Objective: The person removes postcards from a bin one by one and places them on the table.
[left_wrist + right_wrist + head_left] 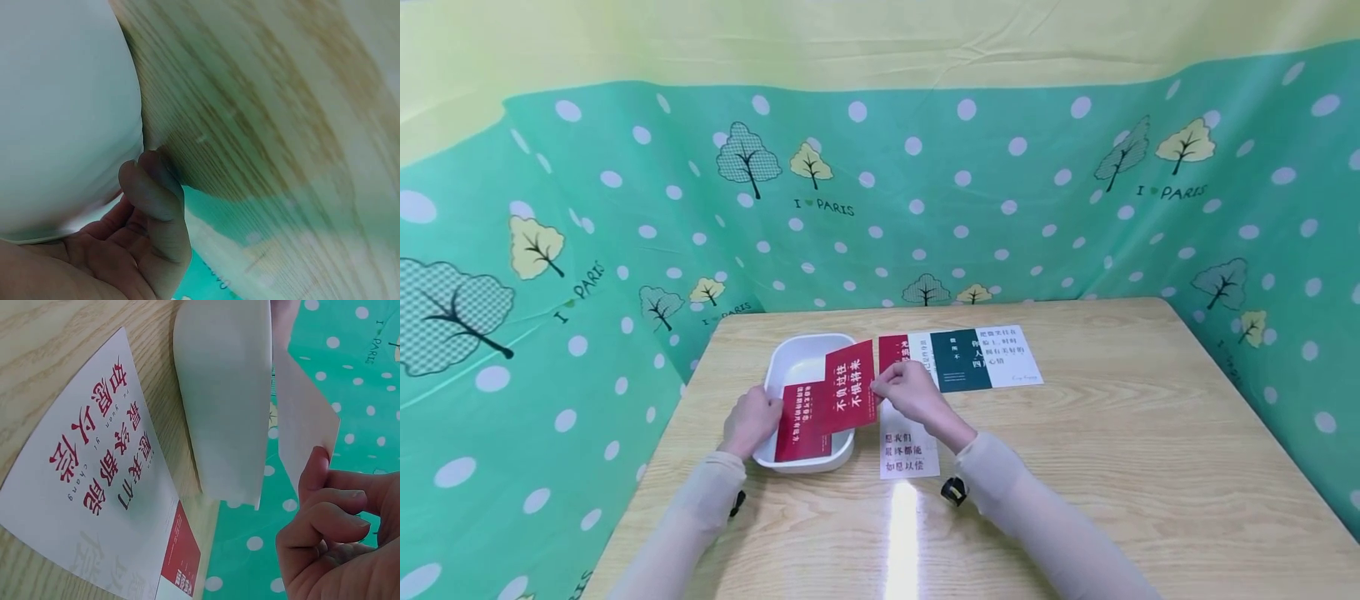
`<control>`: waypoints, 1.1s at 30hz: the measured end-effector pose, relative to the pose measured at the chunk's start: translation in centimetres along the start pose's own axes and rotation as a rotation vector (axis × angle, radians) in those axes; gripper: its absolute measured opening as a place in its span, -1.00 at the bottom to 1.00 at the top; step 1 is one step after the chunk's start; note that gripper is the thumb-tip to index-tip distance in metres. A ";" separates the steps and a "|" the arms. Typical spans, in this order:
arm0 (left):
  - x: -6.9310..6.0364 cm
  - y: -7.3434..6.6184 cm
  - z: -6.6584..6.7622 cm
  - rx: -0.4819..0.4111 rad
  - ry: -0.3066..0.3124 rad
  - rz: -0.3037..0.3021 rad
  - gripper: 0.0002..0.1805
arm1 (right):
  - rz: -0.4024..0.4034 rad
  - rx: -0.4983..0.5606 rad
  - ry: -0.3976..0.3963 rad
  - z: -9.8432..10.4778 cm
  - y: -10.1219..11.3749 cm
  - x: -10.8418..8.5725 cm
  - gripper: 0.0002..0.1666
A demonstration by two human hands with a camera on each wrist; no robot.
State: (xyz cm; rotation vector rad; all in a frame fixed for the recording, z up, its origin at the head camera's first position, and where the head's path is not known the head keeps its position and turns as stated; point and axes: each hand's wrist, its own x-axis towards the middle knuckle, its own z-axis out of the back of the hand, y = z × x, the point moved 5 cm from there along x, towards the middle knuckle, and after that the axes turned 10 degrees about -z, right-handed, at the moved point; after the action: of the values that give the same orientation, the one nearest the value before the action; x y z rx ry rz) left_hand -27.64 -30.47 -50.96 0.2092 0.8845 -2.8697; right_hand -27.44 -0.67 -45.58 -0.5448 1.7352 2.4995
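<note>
A white plastic basin (840,457) stands on the table's left side. My left hand (752,421) grips its left rim; in the left wrist view that hand's (134,244) fingers are curled at the basin wall (62,125). Between thumb and fingers, my right hand (913,393) pinches the right edge of a red card (844,396) with white characters, raised over the basin's right side. Its pale back (303,419) shows in the right wrist view. A second red card (796,433) lies at the basin's left, partly covered by the held one.
Right of the basin, cards lie in an overlapping row: a red card (891,346), a dark green card (958,371) and a white card (1015,358) among them. A white card with lettering (910,454) lies nearer. A patterned green curtain (925,208) encloses the wooden table (1112,433).
</note>
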 end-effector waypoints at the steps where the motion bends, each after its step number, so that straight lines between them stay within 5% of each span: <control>1: 0.0 0.0 0.0 0.000 0.000 -0.005 -0.61 | 0.000 0.006 0.000 0.1 0.0 -0.1 -0.87; 11: 0.2 0.2 0.1 0.029 -0.004 -0.049 -0.64 | -0.026 0.019 -0.029 1.4 -1.1 -0.7 -0.86; 33: 0.3 0.4 -0.1 0.007 0.018 -0.017 -0.59 | -0.068 0.052 -0.075 4.4 -4.1 -2.4 -0.87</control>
State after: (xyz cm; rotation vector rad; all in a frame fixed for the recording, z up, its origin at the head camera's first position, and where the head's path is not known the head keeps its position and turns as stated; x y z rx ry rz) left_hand -27.83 -30.75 -51.30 0.2297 0.8841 -2.8911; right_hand -25.32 5.19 -47.12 -0.4908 1.7190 2.3899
